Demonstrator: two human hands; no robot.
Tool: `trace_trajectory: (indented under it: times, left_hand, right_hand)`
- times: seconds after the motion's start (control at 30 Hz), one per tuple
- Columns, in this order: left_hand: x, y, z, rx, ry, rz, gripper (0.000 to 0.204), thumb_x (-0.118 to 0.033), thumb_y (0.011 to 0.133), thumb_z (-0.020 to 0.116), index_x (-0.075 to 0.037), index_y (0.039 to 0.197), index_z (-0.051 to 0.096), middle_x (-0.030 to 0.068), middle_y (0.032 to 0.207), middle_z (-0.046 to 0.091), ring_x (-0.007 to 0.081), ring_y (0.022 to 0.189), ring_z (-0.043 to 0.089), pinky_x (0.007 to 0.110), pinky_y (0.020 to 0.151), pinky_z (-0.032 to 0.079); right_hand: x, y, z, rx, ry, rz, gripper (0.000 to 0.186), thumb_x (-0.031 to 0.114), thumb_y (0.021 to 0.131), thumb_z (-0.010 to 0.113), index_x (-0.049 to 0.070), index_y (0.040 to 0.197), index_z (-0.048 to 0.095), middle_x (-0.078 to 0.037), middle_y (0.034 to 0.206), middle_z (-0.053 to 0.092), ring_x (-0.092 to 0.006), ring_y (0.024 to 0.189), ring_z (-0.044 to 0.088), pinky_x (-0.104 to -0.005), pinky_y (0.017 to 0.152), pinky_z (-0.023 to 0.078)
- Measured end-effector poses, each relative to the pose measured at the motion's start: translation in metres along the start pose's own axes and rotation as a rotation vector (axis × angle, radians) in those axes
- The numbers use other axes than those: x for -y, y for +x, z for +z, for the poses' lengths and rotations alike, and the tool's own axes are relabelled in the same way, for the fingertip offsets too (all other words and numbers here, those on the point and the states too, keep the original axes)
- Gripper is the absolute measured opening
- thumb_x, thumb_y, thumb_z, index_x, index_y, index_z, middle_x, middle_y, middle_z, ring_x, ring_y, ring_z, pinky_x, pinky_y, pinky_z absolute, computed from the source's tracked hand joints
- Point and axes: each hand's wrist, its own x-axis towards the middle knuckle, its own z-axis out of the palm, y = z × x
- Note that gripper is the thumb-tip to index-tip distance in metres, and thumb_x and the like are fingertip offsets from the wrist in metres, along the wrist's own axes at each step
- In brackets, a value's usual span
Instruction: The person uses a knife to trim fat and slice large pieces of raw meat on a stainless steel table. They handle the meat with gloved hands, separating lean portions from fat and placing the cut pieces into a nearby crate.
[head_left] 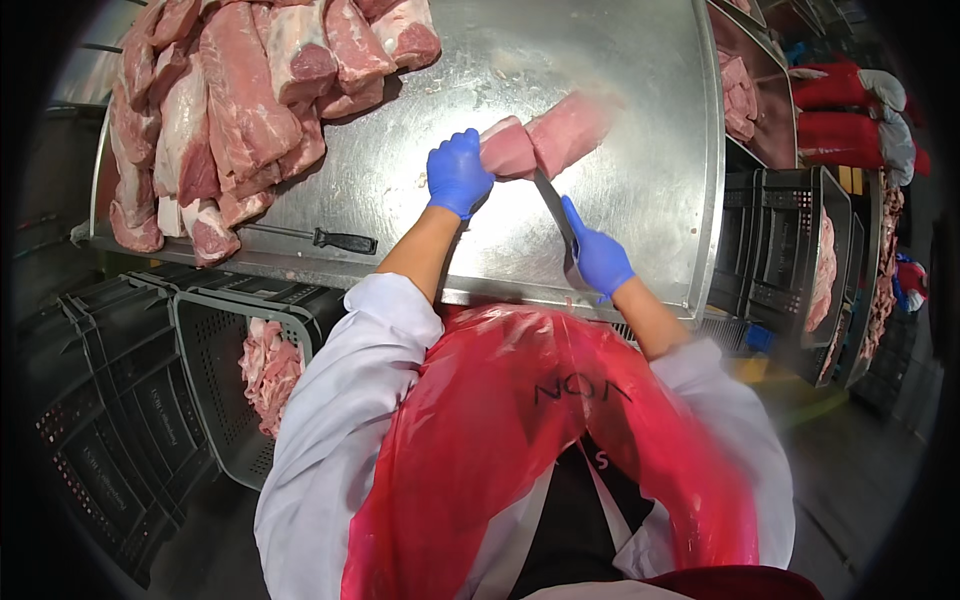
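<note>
A piece of pale pink meat lies on the metal table in front of me. My left hand, in a blue glove, is closed at its left end. In my blue-gloved right hand is a knife, its long blade pointing up and left. The blade's tip meets the meat at a gap, where a second length of meat adjoins on the right. The far end of that length looks blurred. The knife's handle is mostly hidden by my fingers.
Large cuts of meat are piled at the table's far left. Near the left front edge lies a rod with a black handle. Below left, a dark crate holds meat trimmings. More crates stand right of the table.
</note>
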Motion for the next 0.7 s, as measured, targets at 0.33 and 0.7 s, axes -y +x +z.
trace_trajectory:
  times: [0.33,0.7]
  left_hand:
    - [0.064,-0.032,0.031,0.238,-0.802,-0.239,0.037,-0.036,0.090,0.073,0.000,0.095,0.068,0.0063,0.083,0.066,0.0138,0.077,0.058,0.031,0.072,0.049]
    - [0.052,-0.051,0.073,-0.208,-1.286,-0.360,0.008,-0.008,0.085,0.072,0.000,0.086,0.070,0.0006,0.076,0.064,0.0095,0.068,0.055,0.027,0.064,0.047]
  right_hand:
    - [-0.043,-0.011,0.010,-0.079,0.202,-0.123,0.081,0.010,0.092,0.059,0.024,0.161,0.018,-0.029,0.082,0.067,-0.0451,0.070,0.065,-0.0502,0.067,0.051]
    - [0.031,0.090,0.023,-0.173,0.315,-0.245,0.071,0.011,0.095,0.052,0.019,0.160,0.024,-0.029,0.097,0.067,-0.0387,0.082,0.070,-0.0494,0.077,0.053]
